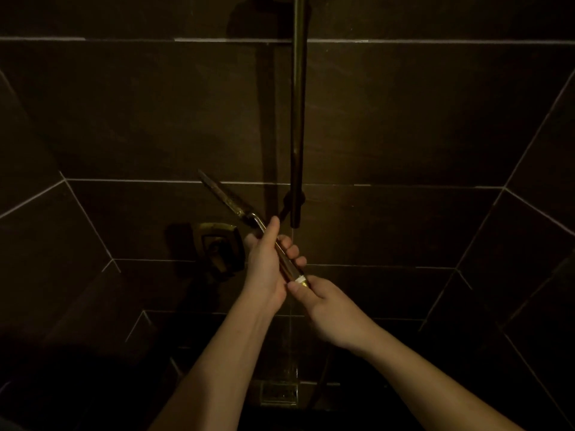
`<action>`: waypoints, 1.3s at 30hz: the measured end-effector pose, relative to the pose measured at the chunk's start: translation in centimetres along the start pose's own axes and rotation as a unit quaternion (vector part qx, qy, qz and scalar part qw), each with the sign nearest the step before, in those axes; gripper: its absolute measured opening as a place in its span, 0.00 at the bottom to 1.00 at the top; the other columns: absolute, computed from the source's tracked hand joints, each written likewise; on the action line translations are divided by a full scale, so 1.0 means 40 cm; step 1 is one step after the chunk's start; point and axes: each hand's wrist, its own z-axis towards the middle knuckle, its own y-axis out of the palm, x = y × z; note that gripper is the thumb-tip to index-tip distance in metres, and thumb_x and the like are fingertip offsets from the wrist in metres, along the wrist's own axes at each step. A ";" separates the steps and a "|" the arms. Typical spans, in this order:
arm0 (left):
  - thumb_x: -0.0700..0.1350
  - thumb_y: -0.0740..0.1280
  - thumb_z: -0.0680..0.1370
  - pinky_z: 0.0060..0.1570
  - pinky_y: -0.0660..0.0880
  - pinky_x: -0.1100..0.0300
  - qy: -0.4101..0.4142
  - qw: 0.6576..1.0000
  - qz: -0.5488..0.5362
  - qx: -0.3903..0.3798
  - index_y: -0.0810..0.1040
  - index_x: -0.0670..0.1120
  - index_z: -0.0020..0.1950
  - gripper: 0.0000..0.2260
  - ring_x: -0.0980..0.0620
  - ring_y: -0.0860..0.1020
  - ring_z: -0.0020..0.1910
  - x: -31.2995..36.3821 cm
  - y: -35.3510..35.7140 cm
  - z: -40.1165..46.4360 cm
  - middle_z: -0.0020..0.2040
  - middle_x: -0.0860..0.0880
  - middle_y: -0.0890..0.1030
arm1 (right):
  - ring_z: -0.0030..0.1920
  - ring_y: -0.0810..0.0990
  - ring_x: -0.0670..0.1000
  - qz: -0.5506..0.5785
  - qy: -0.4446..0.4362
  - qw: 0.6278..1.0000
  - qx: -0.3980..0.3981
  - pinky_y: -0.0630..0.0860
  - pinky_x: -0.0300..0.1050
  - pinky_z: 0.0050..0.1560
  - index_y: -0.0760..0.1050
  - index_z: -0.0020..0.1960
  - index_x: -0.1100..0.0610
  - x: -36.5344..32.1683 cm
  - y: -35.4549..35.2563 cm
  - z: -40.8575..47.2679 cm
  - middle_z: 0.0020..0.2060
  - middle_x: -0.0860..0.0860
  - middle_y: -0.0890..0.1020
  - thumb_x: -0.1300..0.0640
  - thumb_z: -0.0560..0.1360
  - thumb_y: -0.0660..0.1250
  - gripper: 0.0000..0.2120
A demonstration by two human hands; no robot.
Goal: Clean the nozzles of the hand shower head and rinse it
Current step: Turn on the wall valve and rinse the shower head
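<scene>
The brass hand shower head (224, 196) is held up in front of the dark tiled wall, its flat head seen edge-on and pointing up-left. My left hand (267, 259) is wrapped around its handle, thumb lying along the stem. My right hand (323, 309) pinches the lower end of the handle at the brass nut with a white ring (301, 279). The hose below the nut is hidden by my right hand and the dark.
A vertical shower rail (298, 119) runs down the wall just right of the head, ending above my left hand. A brass mixer valve (219, 247) sits on the wall to the left. A floor drain (278, 393) lies below between my forearms.
</scene>
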 end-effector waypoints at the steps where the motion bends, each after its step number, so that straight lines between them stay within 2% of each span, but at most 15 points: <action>1: 0.52 0.66 0.82 0.32 0.72 0.58 0.009 1.000 0.009 0.000 0.71 0.52 0.58 0.09 0.55 0.73 0.31 -0.003 0.001 -0.001 0.35 0.51 0.74 | 0.24 0.69 0.44 0.002 -0.001 1.000 0.000 0.63 0.39 0.25 0.76 0.49 0.51 0.003 0.001 -0.001 0.26 0.45 0.72 0.45 0.81 0.59 0.11; 3: 0.51 0.63 0.84 0.34 0.76 0.56 0.007 1.000 0.009 0.000 0.72 0.50 0.60 0.08 0.53 0.76 0.35 -0.005 -0.002 -0.001 0.40 0.49 0.76 | 0.24 0.69 0.42 -0.001 -0.002 1.000 0.010 0.64 0.37 0.25 0.76 0.48 0.50 0.007 0.003 -0.001 0.25 0.44 0.72 0.46 0.81 0.59 0.11; 7: 0.49 0.61 0.84 0.43 0.80 0.52 -0.017 1.000 0.008 0.024 0.77 0.44 0.66 0.15 0.46 0.78 0.51 0.002 -0.006 0.006 0.57 0.44 0.79 | 0.24 0.69 0.44 -0.003 0.016 0.999 0.033 0.63 0.40 0.26 0.76 0.51 0.53 0.018 0.000 0.002 0.26 0.45 0.72 0.45 0.81 0.59 0.13; 10: 0.49 0.60 0.85 0.44 0.77 0.53 0.006 0.997 0.033 0.071 0.77 0.43 0.65 0.15 0.49 0.80 0.47 -0.011 0.001 0.013 0.51 0.45 0.81 | 0.24 0.70 0.43 -0.010 0.025 0.999 0.032 0.65 0.40 0.27 0.77 0.51 0.52 0.023 -0.001 -0.001 0.27 0.45 0.72 0.44 0.80 0.59 0.14; 13: 0.54 0.61 0.84 0.40 0.76 0.56 0.024 0.995 0.035 0.095 0.74 0.48 0.65 0.14 0.51 0.79 0.39 -0.024 0.007 0.011 0.43 0.48 0.79 | 0.24 0.69 0.43 0.001 0.026 0.999 0.022 0.65 0.38 0.26 0.77 0.49 0.52 0.021 0.009 0.000 0.26 0.44 0.72 0.44 0.80 0.59 0.14; 15: 0.56 0.66 0.81 0.34 0.75 0.59 0.035 0.996 0.031 0.082 0.71 0.51 0.64 0.15 0.54 0.77 0.34 -0.018 0.007 0.011 0.40 0.49 0.78 | 0.24 0.69 0.42 0.005 0.019 1.000 0.018 0.64 0.38 0.26 0.77 0.50 0.53 0.019 0.014 0.001 0.26 0.45 0.72 0.44 0.81 0.59 0.15; 18: 0.50 0.67 0.81 0.29 0.72 0.63 0.065 0.994 0.064 0.057 0.68 0.50 0.64 0.14 0.57 0.74 0.30 -0.015 0.009 0.012 0.37 0.51 0.75 | 0.23 0.69 0.40 0.013 0.011 1.000 0.010 0.64 0.36 0.26 0.76 0.47 0.50 0.019 0.014 0.002 0.24 0.43 0.73 0.44 0.80 0.59 0.12; 20: 0.49 0.65 0.83 0.32 0.74 0.60 0.089 0.991 0.084 0.062 0.69 0.49 0.64 0.11 0.55 0.75 0.33 -0.021 0.014 0.017 0.40 0.49 0.75 | 0.24 0.71 0.39 0.018 0.011 1.000 0.018 0.65 0.38 0.30 0.76 0.46 0.49 0.018 0.013 0.005 0.26 0.43 0.75 0.44 0.80 0.59 0.12; 22: 0.49 0.62 0.84 0.40 0.79 0.55 0.087 0.990 0.082 0.071 0.72 0.50 0.62 0.08 0.51 0.79 0.41 -0.019 0.021 0.019 0.46 0.47 0.79 | 0.24 0.71 0.39 0.022 0.012 0.999 0.022 0.64 0.40 0.31 0.76 0.47 0.49 0.023 0.013 0.009 0.28 0.44 0.74 0.44 0.80 0.59 0.12; 26: 0.51 0.59 0.86 0.46 0.79 0.52 0.036 0.996 0.049 0.065 0.77 0.46 0.64 0.14 0.48 0.80 0.54 -0.011 0.024 0.005 0.56 0.45 0.80 | 0.23 0.70 0.42 0.068 0.025 0.997 0.016 0.65 0.38 0.26 0.76 0.50 0.51 0.034 0.003 0.006 0.26 0.45 0.73 0.46 0.81 0.59 0.11; 27: 0.51 0.58 0.86 0.45 0.78 0.52 0.032 0.996 0.050 0.066 0.78 0.45 0.64 0.15 0.48 0.80 0.53 -0.011 0.026 0.005 0.55 0.44 0.80 | 0.24 0.71 0.42 0.064 0.022 0.998 0.019 0.65 0.38 0.27 0.76 0.50 0.50 0.035 0.001 0.004 0.25 0.44 0.74 0.46 0.81 0.58 0.11; 29: 0.52 0.57 0.86 0.41 0.77 0.55 0.035 0.996 0.047 0.071 0.78 0.44 0.61 0.15 0.51 0.80 0.44 -0.011 0.031 0.007 0.48 0.46 0.80 | 0.24 0.72 0.40 0.055 0.005 0.998 0.022 0.65 0.37 0.29 0.75 0.48 0.48 0.035 0.004 0.002 0.25 0.43 0.75 0.46 0.81 0.58 0.10; 32: 0.52 0.62 0.84 0.35 0.72 0.58 0.048 0.997 0.025 0.057 0.74 0.47 0.61 0.10 0.54 0.75 0.33 -0.010 0.038 0.012 0.38 0.50 0.76 | 0.24 0.73 0.37 0.047 -0.018 0.998 0.031 0.65 0.35 0.31 0.75 0.47 0.48 0.027 0.012 0.004 0.24 0.40 0.77 0.47 0.82 0.58 0.10; 35: 0.46 0.64 0.83 0.37 0.74 0.58 0.071 0.995 0.061 0.033 0.68 0.50 0.68 0.14 0.54 0.75 0.35 -0.014 0.031 0.013 0.41 0.49 0.75 | 0.24 0.74 0.36 0.046 -0.022 0.998 0.038 0.64 0.35 0.31 0.75 0.45 0.49 0.023 0.006 0.010 0.24 0.39 0.77 0.49 0.82 0.58 0.11; 39: 0.45 0.61 0.85 0.45 0.78 0.55 0.059 0.997 0.053 0.024 0.74 0.46 0.68 0.12 0.51 0.80 0.47 -0.008 0.020 0.013 0.51 0.47 0.81 | 0.23 0.73 0.39 0.050 -0.017 0.998 0.031 0.65 0.32 0.26 0.75 0.47 0.48 0.027 0.005 0.014 0.24 0.42 0.76 0.48 0.82 0.58 0.10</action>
